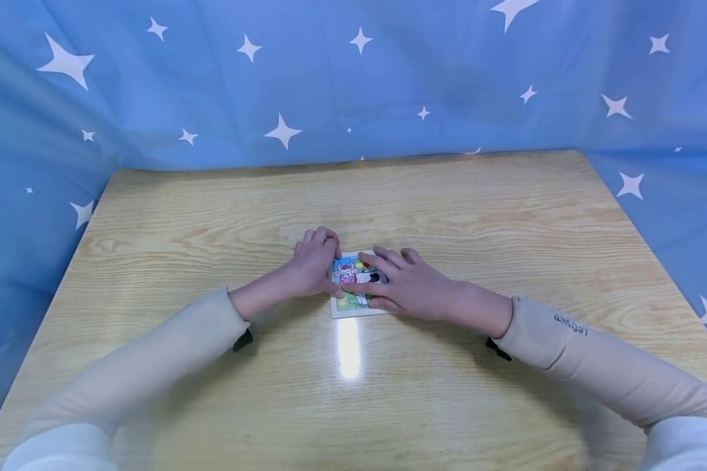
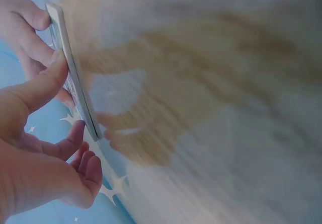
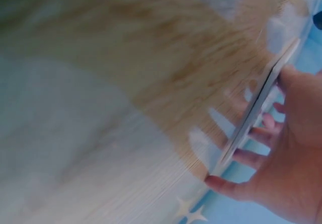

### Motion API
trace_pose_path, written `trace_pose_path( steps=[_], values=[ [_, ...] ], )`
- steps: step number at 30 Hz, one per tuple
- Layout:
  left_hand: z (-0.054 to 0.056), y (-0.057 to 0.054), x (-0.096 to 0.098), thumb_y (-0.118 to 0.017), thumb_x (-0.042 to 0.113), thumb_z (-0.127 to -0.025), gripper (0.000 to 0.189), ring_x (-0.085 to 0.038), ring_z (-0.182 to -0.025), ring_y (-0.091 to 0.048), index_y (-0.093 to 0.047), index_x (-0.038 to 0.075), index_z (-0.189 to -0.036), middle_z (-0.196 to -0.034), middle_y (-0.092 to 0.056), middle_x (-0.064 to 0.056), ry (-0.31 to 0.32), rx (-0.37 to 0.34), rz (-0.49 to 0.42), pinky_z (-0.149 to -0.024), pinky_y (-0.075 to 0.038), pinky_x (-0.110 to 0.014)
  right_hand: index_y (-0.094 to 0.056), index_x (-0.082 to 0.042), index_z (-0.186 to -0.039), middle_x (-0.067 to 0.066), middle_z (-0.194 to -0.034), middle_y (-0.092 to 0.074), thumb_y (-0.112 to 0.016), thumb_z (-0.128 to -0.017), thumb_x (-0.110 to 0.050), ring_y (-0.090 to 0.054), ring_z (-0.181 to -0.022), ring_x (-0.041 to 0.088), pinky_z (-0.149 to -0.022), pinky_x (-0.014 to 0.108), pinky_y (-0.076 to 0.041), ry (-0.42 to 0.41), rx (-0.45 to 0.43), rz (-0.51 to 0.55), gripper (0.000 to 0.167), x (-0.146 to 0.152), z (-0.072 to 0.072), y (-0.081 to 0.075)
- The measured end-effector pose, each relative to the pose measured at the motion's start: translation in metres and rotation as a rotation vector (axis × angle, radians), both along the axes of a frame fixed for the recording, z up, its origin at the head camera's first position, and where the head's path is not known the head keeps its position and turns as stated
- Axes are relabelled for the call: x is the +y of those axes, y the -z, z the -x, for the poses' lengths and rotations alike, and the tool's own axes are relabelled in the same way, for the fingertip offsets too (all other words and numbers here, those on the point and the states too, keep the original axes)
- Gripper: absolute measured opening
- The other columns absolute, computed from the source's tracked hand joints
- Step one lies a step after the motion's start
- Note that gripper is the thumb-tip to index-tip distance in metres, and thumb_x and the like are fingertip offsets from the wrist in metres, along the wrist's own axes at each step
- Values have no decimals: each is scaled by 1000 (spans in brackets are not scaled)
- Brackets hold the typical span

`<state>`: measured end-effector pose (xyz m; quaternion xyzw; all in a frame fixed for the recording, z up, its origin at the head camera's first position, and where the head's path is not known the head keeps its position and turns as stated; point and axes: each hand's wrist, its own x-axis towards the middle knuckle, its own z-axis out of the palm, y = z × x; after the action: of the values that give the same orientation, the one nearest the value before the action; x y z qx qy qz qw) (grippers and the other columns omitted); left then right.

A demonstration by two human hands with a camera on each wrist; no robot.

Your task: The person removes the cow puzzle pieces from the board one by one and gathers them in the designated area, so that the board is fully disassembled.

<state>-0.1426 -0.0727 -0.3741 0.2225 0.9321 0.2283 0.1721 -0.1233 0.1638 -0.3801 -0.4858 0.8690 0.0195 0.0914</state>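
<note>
A small jigsaw puzzle (image 1: pixel 349 273) with a cartoon cow in a white-edged frame lies flat on the wooden table, partly hidden by both hands. My left hand (image 1: pixel 316 265) is at its left side, thumb and index finger spread apart and touching the border. In the left wrist view the thumb (image 2: pixel 48 80) lies against the board's edge, while the outer fingers bend loosely. From the right, my right hand (image 1: pixel 415 288) rests over the puzzle with fingers spread across the picture. The right wrist view shows the board (image 3: pixel 259 103) edge-on beneath those fingers.
The light wood table (image 1: pixel 212 216) reaches back to a blue curtain (image 1: pixel 318 78) with white stars, which also hangs at both sides. A bright light reflection (image 1: pixel 349 347) shows on the tabletop in front of the puzzle.
</note>
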Motion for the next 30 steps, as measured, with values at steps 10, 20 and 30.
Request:
trace_pose_path(
  steps=[10, 20, 30],
  values=[
    [3, -2, 2, -93, 23, -74, 60, -35, -133, -31, -53, 2, -113, -146, -37, -19, -12, -69, 39, -107, -32, -48, -39, -39, -157, 15, -165, -25, -46, -109, -44, -22, -151, 40, -106, 69, -34, -4, -3, 2, 49, 0, 0, 1],
    [2, -2, 1, -93, 22, -75, 64, -34, -123, -35, -51, 1, -118, -138, -41, -19, -30, -90, 19, -102, -35, -45, -40, -38, -157, 16, -164, -26, -46, -109, -43, -23, -151, 41, -105, 69, -35, -11, 4, 20, 49, 1, 0, 2],
    [-2, -4, 2, -90, 21, -80, 52, -35, -119, -38, -57, 1, -115, -131, -48, -20, 17, -61, 60, -103, -36, -46, -37, -37, -159, 7, -166, -24, -44, -110, -42, -21, -150, 45, -105, 71, -34, -10, -10, 16, 50, 0, 1, 3]
  ],
)
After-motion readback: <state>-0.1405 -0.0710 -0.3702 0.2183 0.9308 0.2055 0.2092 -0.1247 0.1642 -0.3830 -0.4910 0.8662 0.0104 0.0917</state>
